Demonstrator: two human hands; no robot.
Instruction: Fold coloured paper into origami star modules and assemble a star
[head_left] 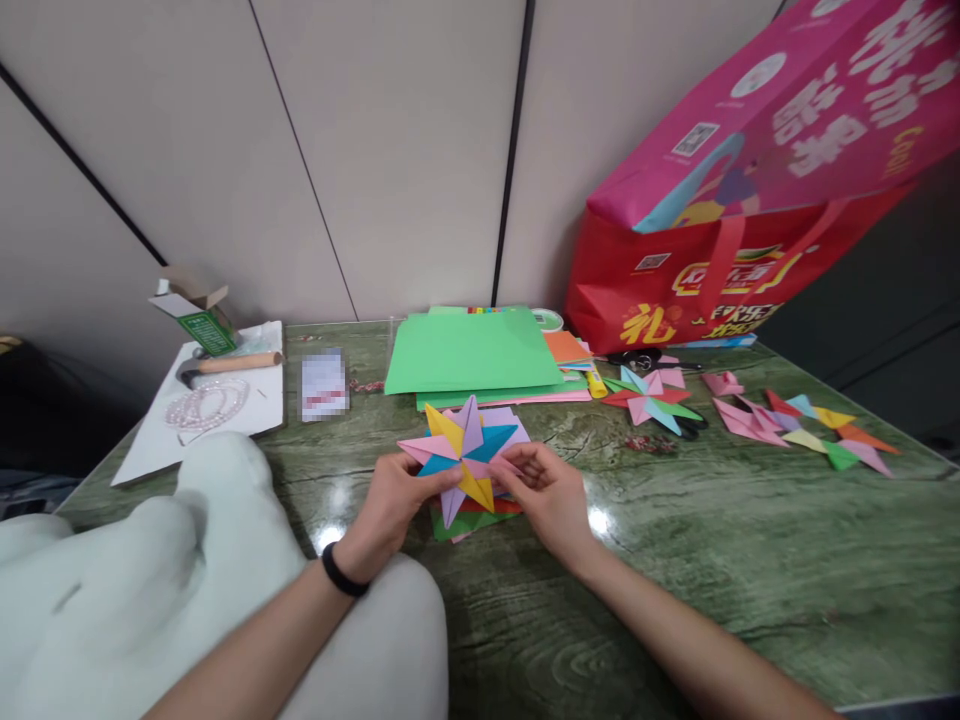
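Note:
A folded paper star (460, 458) with yellow, blue, pink and lilac points is held up between both hands. My left hand (397, 495) pinches its left side, thumb lying on the front near the middle. On the right, my right hand (546, 490) grips a pink point with thumb and forefinger. Beneath the star, partly hidden by it, lies a pile of coloured paper sheets (469, 525) with green, red and lilac edges showing. Farther right on the table rests another folded star (649, 398) in red, pale blue, pink and green.
Green paper sheets (480, 350) lie behind the hands. A red gift bag (645, 290) and a pink bag (750, 130) stand back right, near a ring of folded pieces (844, 435). At left are a hammer (240, 365), beads (206, 405), a small box (202, 320) and a white plush (225, 500).

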